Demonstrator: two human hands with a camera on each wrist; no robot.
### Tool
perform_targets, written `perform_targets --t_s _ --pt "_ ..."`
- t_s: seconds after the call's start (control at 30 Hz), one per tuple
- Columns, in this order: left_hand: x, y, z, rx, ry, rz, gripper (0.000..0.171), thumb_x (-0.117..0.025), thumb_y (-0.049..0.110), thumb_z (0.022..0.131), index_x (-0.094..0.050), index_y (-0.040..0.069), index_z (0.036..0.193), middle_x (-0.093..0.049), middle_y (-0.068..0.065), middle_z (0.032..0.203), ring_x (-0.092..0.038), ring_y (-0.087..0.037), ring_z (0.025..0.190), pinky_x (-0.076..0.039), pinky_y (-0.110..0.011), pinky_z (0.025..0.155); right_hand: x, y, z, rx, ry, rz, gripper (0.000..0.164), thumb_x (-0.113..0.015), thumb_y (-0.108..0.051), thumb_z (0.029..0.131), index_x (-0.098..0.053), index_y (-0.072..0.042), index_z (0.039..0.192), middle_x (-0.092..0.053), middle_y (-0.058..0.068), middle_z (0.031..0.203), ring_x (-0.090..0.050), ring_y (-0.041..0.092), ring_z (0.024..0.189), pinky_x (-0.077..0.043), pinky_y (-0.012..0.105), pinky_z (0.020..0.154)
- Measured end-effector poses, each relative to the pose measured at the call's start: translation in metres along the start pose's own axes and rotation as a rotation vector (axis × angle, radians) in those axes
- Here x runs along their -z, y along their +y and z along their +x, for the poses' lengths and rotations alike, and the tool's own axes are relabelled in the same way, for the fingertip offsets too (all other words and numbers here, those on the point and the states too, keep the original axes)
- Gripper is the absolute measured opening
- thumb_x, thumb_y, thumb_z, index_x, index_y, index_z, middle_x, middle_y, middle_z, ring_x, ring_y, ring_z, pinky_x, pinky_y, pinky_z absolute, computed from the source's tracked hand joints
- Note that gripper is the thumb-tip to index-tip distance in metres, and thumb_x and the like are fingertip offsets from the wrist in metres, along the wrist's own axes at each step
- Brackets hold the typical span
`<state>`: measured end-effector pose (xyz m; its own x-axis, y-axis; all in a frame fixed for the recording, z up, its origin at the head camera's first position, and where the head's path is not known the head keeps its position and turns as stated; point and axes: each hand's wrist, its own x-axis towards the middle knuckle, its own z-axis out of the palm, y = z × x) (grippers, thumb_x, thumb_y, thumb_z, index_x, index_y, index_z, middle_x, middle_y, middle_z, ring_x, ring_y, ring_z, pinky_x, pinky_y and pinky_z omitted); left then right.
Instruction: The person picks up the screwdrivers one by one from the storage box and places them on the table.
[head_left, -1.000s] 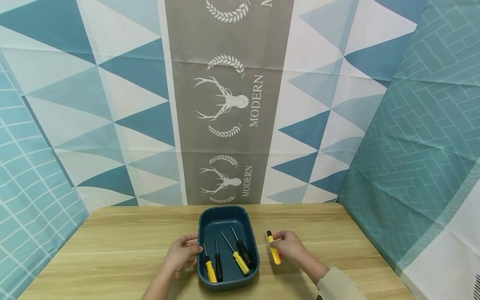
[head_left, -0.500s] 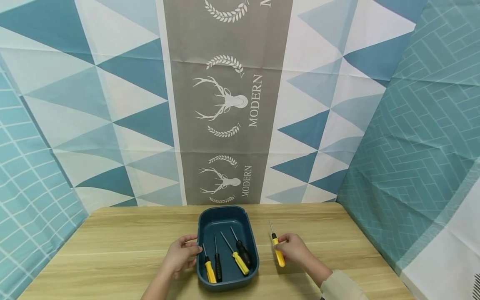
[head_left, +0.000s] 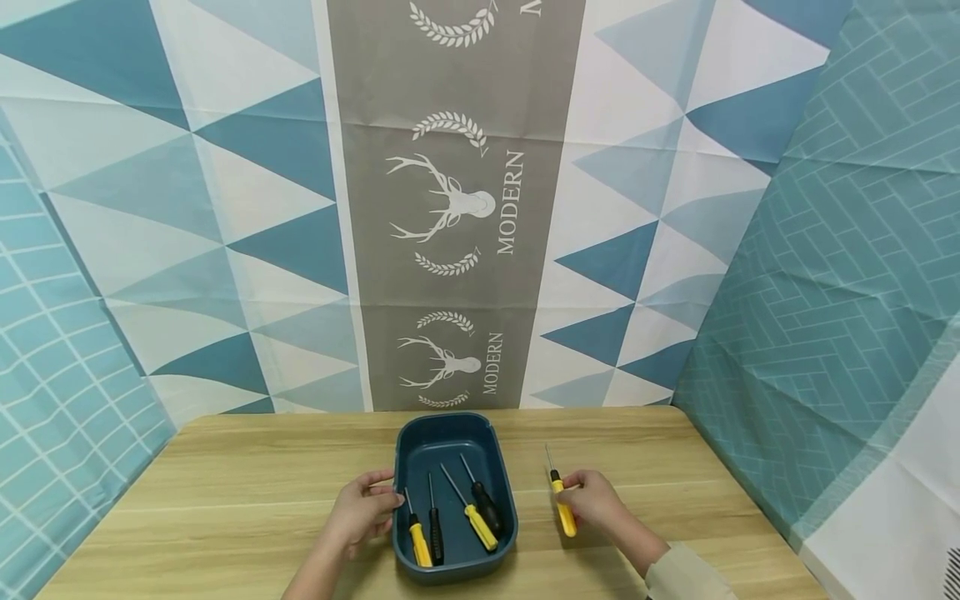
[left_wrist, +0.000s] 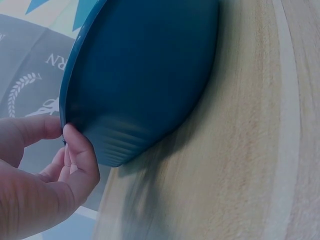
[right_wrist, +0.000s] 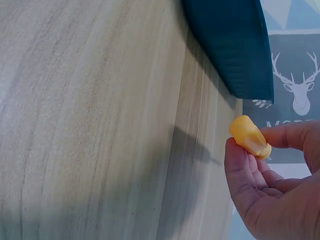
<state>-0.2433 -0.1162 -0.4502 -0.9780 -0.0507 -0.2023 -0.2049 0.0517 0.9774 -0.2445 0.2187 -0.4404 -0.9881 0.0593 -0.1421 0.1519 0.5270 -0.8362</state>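
A dark blue tray (head_left: 454, 571) stands on the wooden table with screwdrivers in it. My left hand (head_left: 363, 510) pinches the tray's left rim between thumb and fingers, as the left wrist view also shows. To the right of the tray, my right hand (head_left: 592, 498) pinches a screwdriver (head_left: 566, 517) with a yellow handle and black collar, its thin shaft pointing away from me. In the right wrist view the yellow handle end (right_wrist: 248, 135) sits between thumb and fingers, over the table. Inside the tray lie an orange-yellow screwdriver (head_left: 420, 543), a slim black one (head_left: 436, 537), a yellow one (head_left: 480, 527) and a thick black one (head_left: 487, 507).
The wooden table (head_left: 247, 483) runs back to a patterned wall cloth (head_left: 450, 275) with triangles and deer heads. Teal cloth (head_left: 817, 333) hangs at the right, and light blue tiled cloth (head_left: 67, 367) at the left.
My right hand has drifted right, away from the tray and slightly towards me, carrying the yellow screwdriver along. The left hand and the tray have stayed in place.
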Motion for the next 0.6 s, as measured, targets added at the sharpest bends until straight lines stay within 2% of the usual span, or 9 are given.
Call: perform_targets --t_s 0.33,0.6 --pt "0.0003 -0.0013 0.001 0.01 0.004 -0.001 0.053 -0.064 0.0 0.08 -0.045 -0.005 0.129 -0.053 -0.018 0.105 -0.058 -0.018 0.074 -0.051 -0.03 0.06 0.0002 0.0054 0.0016 -0.019 0.003 -0.004 0.029 -0.062 -0.005 0.081 -0.056 0.011 0.105 -0.058 0.017 0.087 -0.056 0.019 0.068 -0.052 0.029 0.054" --pt "0.0004 0.0003 -0.0006 0.013 0.001 0.003 0.052 -0.064 0.0 0.081 -0.046 -0.004 0.129 -0.053 -0.018 0.106 -0.058 -0.018 0.075 -0.051 -0.029 0.061 0.0031 0.0084 0.001 -0.026 0.005 0.015 0.03 -0.06 -0.005 0.082 -0.055 0.012 0.106 -0.058 0.017 0.086 -0.056 0.019 0.067 -0.051 0.028 0.054"
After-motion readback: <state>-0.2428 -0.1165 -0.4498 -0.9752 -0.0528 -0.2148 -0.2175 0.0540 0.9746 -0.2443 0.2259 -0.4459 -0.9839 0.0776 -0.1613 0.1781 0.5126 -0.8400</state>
